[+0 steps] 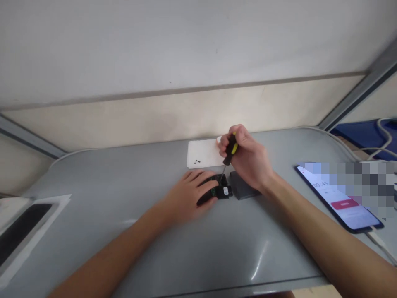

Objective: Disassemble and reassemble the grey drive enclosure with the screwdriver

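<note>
My right hand (248, 159) is wrapped round the black and yellow handle of a screwdriver (230, 150), tilted with its thin shaft pointing down. The shaft reaches a small black device with green circuit parts (223, 192) and a white label, lying on the grey table. Over the left part of this device lies my left hand (194, 192), its fingers spread and pressing on it. Beside the device, partly under my right hand, is a dark flat piece (243, 188). Several tiny black screws (197, 162) rest on a white paper (203, 151) behind the device.
A phone with a lit timer screen (344, 203) and a white cable (381, 244) lie at the right. Another dark flat object (25, 231) rests on white paper at the left. A pale wall (155, 120) borders the grey table (130, 165) at the back.
</note>
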Available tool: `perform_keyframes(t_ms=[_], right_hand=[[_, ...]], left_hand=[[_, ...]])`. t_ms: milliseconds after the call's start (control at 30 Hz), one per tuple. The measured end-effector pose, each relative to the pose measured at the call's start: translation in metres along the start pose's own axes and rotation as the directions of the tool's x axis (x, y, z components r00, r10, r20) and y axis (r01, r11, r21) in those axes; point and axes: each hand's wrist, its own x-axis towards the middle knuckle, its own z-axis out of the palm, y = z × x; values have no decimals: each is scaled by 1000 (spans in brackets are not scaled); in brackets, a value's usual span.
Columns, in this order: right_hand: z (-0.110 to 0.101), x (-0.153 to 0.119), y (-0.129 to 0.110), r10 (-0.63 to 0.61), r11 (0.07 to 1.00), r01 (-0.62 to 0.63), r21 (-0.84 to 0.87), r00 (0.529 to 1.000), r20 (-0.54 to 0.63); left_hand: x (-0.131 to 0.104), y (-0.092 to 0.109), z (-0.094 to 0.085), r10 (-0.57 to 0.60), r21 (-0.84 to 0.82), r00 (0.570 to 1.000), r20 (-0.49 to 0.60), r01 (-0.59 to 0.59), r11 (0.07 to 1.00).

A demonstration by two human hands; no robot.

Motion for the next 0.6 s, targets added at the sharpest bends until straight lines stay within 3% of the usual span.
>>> perform_keyframes(t_ms=[133,400,600], right_hand=[[0,3,0,59,998,-60,9,996,73],[1,0,0,70,997,-70,27,998,9],[-3,2,0,91,996,-91,-4,995,45]], left_hand=[[-1,-1,1,5,-1,1000,-10,-5,1000],[0,0,0,-1,-11,1000,-2,1,1000],[0,0,0,-13,-35,1000,-5,13,999]])
